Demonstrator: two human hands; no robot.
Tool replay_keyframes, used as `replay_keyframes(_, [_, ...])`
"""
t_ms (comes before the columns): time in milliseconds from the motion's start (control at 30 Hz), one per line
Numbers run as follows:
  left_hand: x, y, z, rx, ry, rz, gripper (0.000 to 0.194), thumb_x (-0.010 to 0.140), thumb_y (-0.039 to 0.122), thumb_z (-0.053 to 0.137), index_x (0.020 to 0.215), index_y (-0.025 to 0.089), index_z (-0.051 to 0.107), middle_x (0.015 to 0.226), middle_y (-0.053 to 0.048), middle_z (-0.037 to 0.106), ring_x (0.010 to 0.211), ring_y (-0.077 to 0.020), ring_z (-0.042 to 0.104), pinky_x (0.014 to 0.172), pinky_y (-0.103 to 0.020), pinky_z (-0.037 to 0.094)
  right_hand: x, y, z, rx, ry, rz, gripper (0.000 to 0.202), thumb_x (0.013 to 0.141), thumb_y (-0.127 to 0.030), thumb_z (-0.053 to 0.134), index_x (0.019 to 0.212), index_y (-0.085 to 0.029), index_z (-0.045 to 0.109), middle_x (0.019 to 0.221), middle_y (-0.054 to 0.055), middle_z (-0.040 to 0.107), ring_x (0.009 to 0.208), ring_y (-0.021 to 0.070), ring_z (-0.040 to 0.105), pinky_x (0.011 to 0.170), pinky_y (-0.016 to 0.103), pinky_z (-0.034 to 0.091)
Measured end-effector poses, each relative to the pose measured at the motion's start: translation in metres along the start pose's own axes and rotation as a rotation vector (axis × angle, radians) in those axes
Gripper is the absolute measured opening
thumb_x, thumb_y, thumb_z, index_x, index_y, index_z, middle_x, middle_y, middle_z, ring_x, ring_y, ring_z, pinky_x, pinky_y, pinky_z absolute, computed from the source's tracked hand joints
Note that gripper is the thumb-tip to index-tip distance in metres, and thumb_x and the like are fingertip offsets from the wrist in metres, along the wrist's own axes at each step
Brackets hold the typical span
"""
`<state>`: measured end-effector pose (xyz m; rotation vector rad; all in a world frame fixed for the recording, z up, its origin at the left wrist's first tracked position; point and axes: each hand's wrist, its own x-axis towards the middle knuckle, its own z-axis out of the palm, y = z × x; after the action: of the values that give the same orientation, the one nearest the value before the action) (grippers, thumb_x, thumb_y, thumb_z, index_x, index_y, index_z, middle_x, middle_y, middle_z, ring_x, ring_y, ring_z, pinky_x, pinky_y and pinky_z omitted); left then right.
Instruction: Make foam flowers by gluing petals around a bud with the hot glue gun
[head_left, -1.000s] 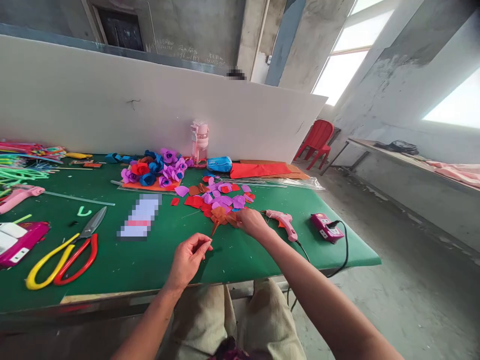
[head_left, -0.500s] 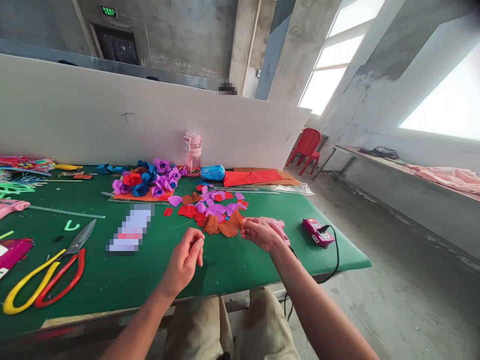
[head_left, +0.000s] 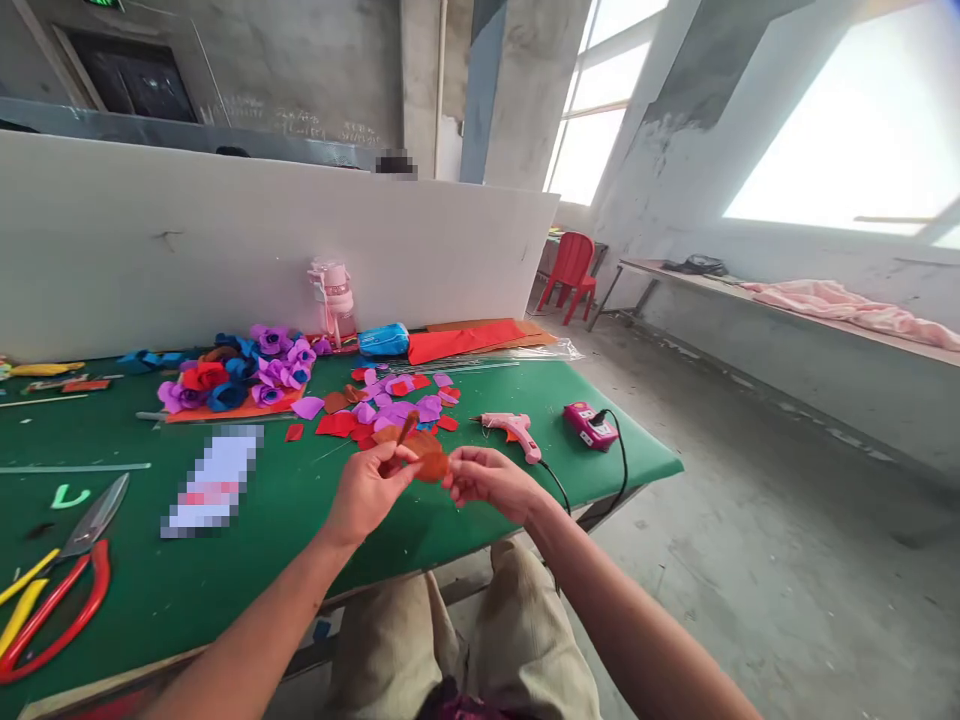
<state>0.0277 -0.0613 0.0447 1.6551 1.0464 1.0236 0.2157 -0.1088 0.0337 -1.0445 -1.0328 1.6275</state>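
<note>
My left hand is closed around a small rolled brown paper piece, which points up and to the right. A flat brown paper petal spans the gap between my two hands. Fingertips of my right hand pinch its right edge, while its left edge meets my left fingers. Just beyond lie loose purple petals and red petals, with more brown ones among them. A pink glue gun lies to the right of the petals, its cord running off the table edge.
Scissors with red and yellow handles lie at left on the green table. Behind are paper flowers, a pink bottle, a blue packet and red paper. A magenta power box sits at right.
My hands have come together, bringing the brown petal from the right to the rolled piece in my left hand. The view has turned right, uncovering the glue gun.
</note>
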Motion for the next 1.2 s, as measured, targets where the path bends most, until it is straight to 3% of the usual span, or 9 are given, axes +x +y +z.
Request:
replay_keyframes(133, [-0.009, -0.011, 0.016, -0.499, 0.169, -0.308, 0.030, 0.057, 0.037, 0.077, 0.065, 0.018, 0.056, 0.045, 0.010, 0.037, 0.037, -0.0037, 0.024, 0.038, -0.020, 0.017, 0.004, 0.020, 0.015, 0.064, 0.097, -0.246, 0.054, 0.068, -0.051, 0.074, 0.111, -0.023, 0.058, 0.116, 0.007, 0.060, 0.097, 0.0172, 0.060, 0.081, 0.029, 0.048])
replay_keyframes(233, [-0.015, -0.017, 0.026, -0.645, 0.196, -0.394, 0.036, 0.054, 0.038, 0.080, 0.067, 0.018, 0.054, 0.043, 0.012, 0.033, 0.036, -0.0027, 0.021, 0.037, -0.019, 0.015, 0.012, 0.030, 0.027, 0.069, 0.190, -0.262, 0.043, 0.067, -0.045, 0.076, 0.098, -0.022, 0.059, 0.099, 0.003, 0.064, 0.087, 0.0158, 0.060, 0.079, 0.029, 0.048])
replay_keyframes(433, [-0.008, -0.009, 0.012, -0.353, 0.006, -0.291, 0.045, 0.055, 0.042, 0.080, 0.089, 0.015, 0.066, 0.075, 0.002, 0.060, 0.042, -0.0008, 0.030, 0.039, -0.019, 0.020, 0.019, 0.037, 0.030, -0.101, 0.292, -0.228, 0.036, 0.068, -0.051, 0.070, 0.076, -0.021, 0.052, 0.056, -0.005, 0.054, 0.051, 0.0112, 0.050, 0.053, 0.025, 0.043])
replay_keyframes(533, [0.006, -0.009, 0.001, -0.181, -0.167, -0.245, 0.032, 0.059, 0.042, 0.076, 0.069, 0.013, 0.066, 0.068, -0.001, 0.061, 0.049, -0.0052, 0.040, 0.043, -0.019, 0.028, 0.016, 0.037, 0.026, -0.219, 0.288, -0.199, 0.034, 0.070, -0.052, 0.067, 0.076, -0.022, 0.053, 0.054, -0.005, 0.054, 0.050, 0.0130, 0.051, 0.052, 0.026, 0.043])
replay_keyframes(633, [0.023, -0.019, -0.009, -0.052, -0.200, -0.141, 0.027, 0.063, 0.040, 0.073, 0.064, 0.015, 0.065, 0.062, 0.000, 0.061, 0.057, -0.0099, 0.049, 0.052, -0.021, 0.037, 0.008, 0.028, 0.007, -0.430, 0.359, -0.236, 0.031, 0.075, -0.052, 0.062, 0.085, -0.023, 0.059, 0.062, -0.001, 0.060, 0.057, 0.0159, 0.056, 0.056, 0.027, 0.043])
replay_keyframes(800, [0.043, -0.044, -0.024, -0.006, -0.324, -0.187, 0.026, 0.061, 0.039, 0.073, 0.064, 0.015, 0.063, 0.060, 0.000, 0.061, 0.053, -0.0096, 0.049, 0.050, -0.021, 0.036, -0.011, 0.003, -0.071, -1.047, 0.921, -0.219, 0.031, 0.078, -0.049, 0.058, 0.092, -0.021, 0.058, 0.084, 0.005, 0.065, 0.076, 0.0188, 0.058, 0.066, 0.028, 0.041])
replay_keyframes(900, [0.043, -0.055, -0.025, 0.001, -0.329, -0.211, 0.025, 0.061, 0.037, 0.072, 0.061, 0.015, 0.062, 0.057, 0.001, 0.060, 0.052, -0.0094, 0.049, 0.050, -0.021, 0.035, -0.012, -0.003, -0.110, -1.219, 0.762, 0.057, 0.031, 0.071, -0.046, 0.064, 0.086, -0.019, 0.058, 0.078, 0.004, 0.064, 0.075, 0.0196, 0.059, 0.063, 0.027, 0.039])
replay_keyframes(1033, [0.038, -0.063, -0.018, 0.062, -0.291, -0.172, 0.020, 0.060, 0.032, 0.071, 0.061, 0.014, 0.063, 0.060, -0.001, 0.063, 0.058, -0.0118, 0.054, 0.058, -0.024, 0.041, -0.002, -0.008, -0.123, -1.246, 0.645, 0.183, 0.015, 0.069, -0.030, 0.064, 0.073, -0.019, 0.055, 0.062, 0.001, 0.059, 0.061, 0.0157, 0.055, 0.055, 0.025, 0.036])
replay_keyframes(1200, [0.035, -0.071, -0.013, 0.094, -0.239, -0.159, 0.017, 0.062, 0.031, 0.068, 0.062, 0.014, 0.064, 0.062, -0.002, 0.065, 0.059, -0.0134, 0.056, 0.058, -0.024, 0.043, -0.012, -0.021, -0.100, -0.569, 0.562, 0.135, 0.020, 0.068, -0.033, 0.067, 0.077, -0.019, 0.055, 0.077, 0.004, 0.062, 0.062, 0.0137, 0.056, 0.057, 0.027, 0.049])
